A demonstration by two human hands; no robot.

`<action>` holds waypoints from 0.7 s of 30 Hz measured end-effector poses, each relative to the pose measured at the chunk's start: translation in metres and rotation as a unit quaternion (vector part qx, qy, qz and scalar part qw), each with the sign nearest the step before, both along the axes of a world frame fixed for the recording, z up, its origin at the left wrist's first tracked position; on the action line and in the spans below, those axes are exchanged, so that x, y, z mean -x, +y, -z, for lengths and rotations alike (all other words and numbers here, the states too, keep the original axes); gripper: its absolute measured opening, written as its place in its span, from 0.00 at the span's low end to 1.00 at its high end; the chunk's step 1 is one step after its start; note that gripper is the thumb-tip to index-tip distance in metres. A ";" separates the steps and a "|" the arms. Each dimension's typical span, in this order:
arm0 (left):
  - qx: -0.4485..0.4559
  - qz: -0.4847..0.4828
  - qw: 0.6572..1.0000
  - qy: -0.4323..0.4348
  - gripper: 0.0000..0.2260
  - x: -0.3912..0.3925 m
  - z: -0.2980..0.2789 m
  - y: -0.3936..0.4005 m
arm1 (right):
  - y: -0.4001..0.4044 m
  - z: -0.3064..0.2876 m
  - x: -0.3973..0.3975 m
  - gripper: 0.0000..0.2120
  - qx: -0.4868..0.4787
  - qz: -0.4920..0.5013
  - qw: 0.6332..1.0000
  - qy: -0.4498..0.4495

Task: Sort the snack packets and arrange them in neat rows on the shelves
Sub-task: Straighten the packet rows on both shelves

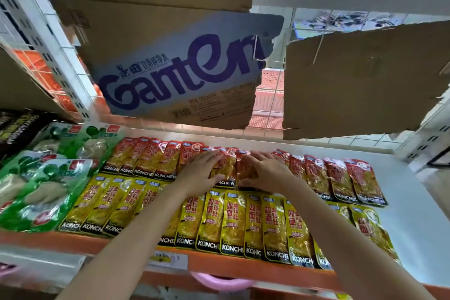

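Head view, looking down at a white shelf (409, 202) with an orange front edge (219, 266).

Back row: red packets (146, 158) lying flat, overlapping side by side, running from left of centre to the right. Front row: yellow packets (255, 224) laid the same way, just in front of the red ones and partly under both forearms.

Left hand (202, 170) resting palm down on the middle of the red row, fingers fairly straight and spread, tips reaching the packets' top edges, thumb lying along the lower right side over a packet's black bottom strip. Right hand (264, 169) just beside it, also palm down on the red row, fingers slightly bent over one red packet (243, 168) lying between the two hands, thumb near that packet's lower edge. Cannot tell whether that packet is pinched or only pressed flat. Hands close together, nearly touching at the thumbs, with the packet under and between them, within the row and not lifted.

Far left: green packets (48, 178) piled loosely, touching the ends of both rows. Dark packets (17, 126) beyond them at the left edge.

Above: a printed blue-and-brown carton sheet (180, 73) and plain cardboard (365, 80) hanging against the wire back. A pink object (219, 282) below the shelf edge, partly hidden.
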State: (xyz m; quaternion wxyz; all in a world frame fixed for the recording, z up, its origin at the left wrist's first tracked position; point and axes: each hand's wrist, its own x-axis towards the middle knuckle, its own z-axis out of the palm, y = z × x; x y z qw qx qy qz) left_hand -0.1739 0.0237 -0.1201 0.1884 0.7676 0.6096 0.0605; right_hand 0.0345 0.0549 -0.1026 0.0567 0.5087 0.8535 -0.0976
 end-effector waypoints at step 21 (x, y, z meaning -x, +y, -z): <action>-0.029 -0.042 0.999 -0.021 0.27 0.002 -0.007 0.006 | -0.005 0.008 0.009 0.43 0.021 0.050 0.998 0.010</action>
